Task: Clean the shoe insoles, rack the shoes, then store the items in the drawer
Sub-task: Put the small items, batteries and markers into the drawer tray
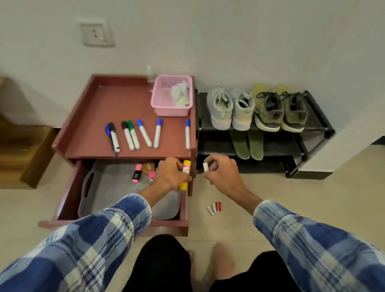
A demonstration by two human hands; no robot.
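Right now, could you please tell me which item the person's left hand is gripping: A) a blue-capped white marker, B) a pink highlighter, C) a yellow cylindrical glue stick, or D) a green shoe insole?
C: the left hand is curled round the yellow cylindrical glue stick above the open reddish-brown wooden drawer.

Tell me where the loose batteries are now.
In the head view, the four loose batteries lie on the floor just right of the open drawer, in front of the shoe rack and nearer the person than the right hand.
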